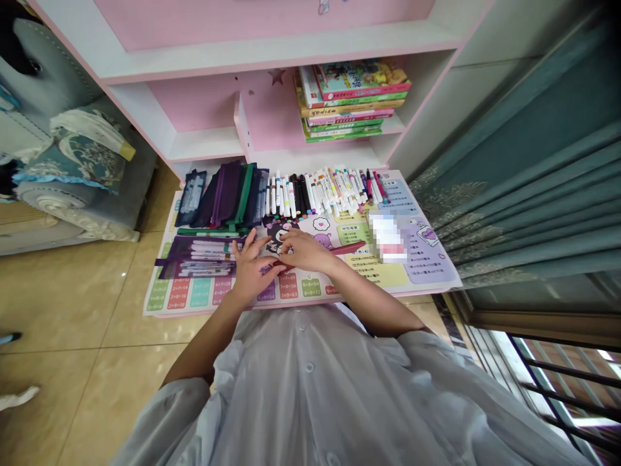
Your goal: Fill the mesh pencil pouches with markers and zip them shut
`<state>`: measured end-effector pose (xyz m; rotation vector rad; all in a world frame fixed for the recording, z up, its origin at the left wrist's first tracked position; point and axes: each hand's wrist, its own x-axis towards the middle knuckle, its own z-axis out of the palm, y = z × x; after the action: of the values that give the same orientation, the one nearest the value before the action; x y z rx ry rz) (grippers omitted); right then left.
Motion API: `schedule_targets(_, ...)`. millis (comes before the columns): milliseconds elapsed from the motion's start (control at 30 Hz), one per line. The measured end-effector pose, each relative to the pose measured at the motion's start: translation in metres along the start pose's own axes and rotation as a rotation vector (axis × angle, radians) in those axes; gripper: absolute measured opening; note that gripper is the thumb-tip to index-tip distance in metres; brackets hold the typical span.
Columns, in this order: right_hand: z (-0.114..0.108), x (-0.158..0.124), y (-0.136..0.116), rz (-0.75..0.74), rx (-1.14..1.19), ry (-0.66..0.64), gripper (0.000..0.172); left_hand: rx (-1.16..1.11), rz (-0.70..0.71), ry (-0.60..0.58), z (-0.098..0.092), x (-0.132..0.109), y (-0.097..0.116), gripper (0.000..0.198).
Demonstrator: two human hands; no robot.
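A long, narrow dark red pouch (348, 248), looking folded or seen nearly edge-on, lies across the desk front under my hands. My right hand (305, 251) has its fingers curled down on it, the fingertips close to its left end. My left hand (253, 266) pinches that left end between thumb and forefinger, its other fingers spread. Beside my left hand lies a purple mesh pouch (169, 266) with white markers (213, 248) in it. The pouch's opening is hidden by my fingers.
Behind my hands stretches a row of loose markers (317, 193). Purple, green and navy pouches (227, 194) are piled at the back left. A pixelated rectangle (387, 238) lies right on the printed desk mat (436, 275). Books (352, 97) are stacked on the shelf.
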<state>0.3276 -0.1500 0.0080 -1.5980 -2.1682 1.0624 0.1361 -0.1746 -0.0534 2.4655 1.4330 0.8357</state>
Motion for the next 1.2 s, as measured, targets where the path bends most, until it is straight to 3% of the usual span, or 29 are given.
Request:
schedule_targets(333,0.003,-0.005,0.007,0.005,0.028,0.037,0.019,0.016,0.016,0.010,-0.002,0.000,-0.002,0.021)
schedule_targets(733,0.000,-0.011,0.010,0.055,0.071,0.077,0.009,-0.012,0.020,-0.005,-0.003,0.001,-0.001,0.020)
schedule_targets(1200,-0.003,-0.014,0.017,0.052,0.067,0.125,0.012,-0.027,-0.005,-0.036,-0.006,0.003,0.000,0.020)
